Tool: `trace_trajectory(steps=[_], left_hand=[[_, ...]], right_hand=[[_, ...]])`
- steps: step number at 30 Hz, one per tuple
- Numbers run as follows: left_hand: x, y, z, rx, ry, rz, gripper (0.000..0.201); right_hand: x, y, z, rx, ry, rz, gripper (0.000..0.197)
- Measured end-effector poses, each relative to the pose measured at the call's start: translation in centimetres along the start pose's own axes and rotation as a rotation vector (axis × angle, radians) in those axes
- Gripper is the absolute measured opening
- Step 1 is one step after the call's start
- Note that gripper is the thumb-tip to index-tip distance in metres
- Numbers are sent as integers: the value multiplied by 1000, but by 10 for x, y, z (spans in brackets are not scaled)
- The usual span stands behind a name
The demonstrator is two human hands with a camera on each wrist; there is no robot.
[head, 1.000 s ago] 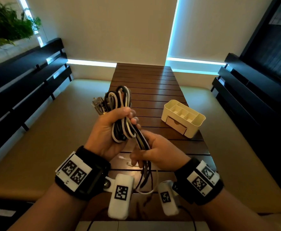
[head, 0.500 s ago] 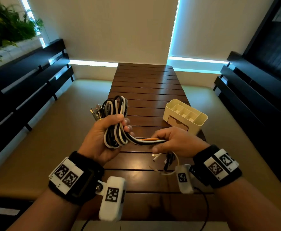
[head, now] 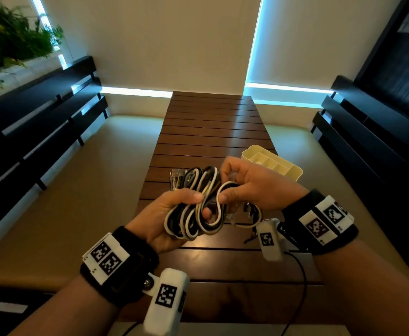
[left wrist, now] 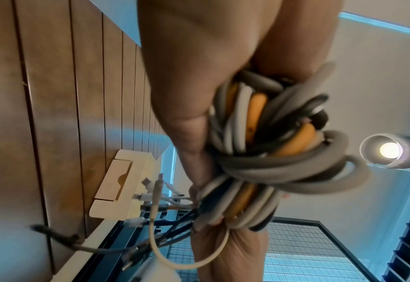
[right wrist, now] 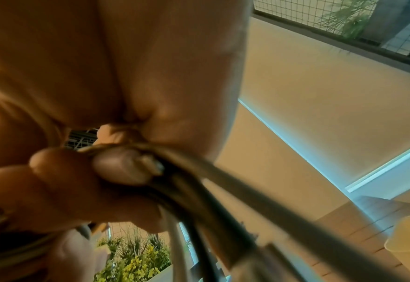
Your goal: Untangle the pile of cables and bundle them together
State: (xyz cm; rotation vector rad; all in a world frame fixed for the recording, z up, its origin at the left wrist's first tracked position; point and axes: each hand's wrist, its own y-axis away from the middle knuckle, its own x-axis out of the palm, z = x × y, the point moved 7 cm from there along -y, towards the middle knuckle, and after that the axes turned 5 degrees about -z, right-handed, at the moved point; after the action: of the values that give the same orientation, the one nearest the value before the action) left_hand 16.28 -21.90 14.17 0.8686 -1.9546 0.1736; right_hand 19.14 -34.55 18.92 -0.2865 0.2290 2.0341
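Observation:
A coiled bundle of black, white and orange cables (head: pixel 198 202) is held in the air above the wooden table (head: pixel 210 132). My left hand (head: pixel 174 214) grips the coil from below, thumb over its front. My right hand (head: pixel 247 187) holds the loose cable strands against the coil's right side, fingers curled round them. Several plug ends (head: pixel 176 177) stick out at the coil's far left. In the left wrist view the cable loops (left wrist: pixel 271 152) fill my left hand (left wrist: pixel 187 114) and connector ends (left wrist: pixel 148 192) dangle. In the right wrist view my right hand (right wrist: pixel 90 181) pinches blurred cable strands (right wrist: pixel 223 200).
A cream compartment organizer (head: pixel 273 163) with a small drawer stands on the table just behind my right hand. Dark slatted benches (head: pixel 41 132) line both sides, with tan floor between them and the table. Green plants (head: pixel 9 42) sit at the upper left.
My right hand has swung up and left from a stretched-out pull, bringing the loose strands over to the coil. The coil in my left hand now carries an added loop on its right side.

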Motion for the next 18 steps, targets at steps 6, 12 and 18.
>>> trace_trajectory(steps=[6,12,18], left_hand=[[6,2,7,-61,-28,122,54],[-15,-7,5,42,-93,-20,51],[-25,-13,-1,142,-39,-169,54]], right_hand=[[1,-4,-11,41,84,-43,54],[-18,4,-8,-72,416,-385,65],[-1,4,-6,-199,449,-473,29]])
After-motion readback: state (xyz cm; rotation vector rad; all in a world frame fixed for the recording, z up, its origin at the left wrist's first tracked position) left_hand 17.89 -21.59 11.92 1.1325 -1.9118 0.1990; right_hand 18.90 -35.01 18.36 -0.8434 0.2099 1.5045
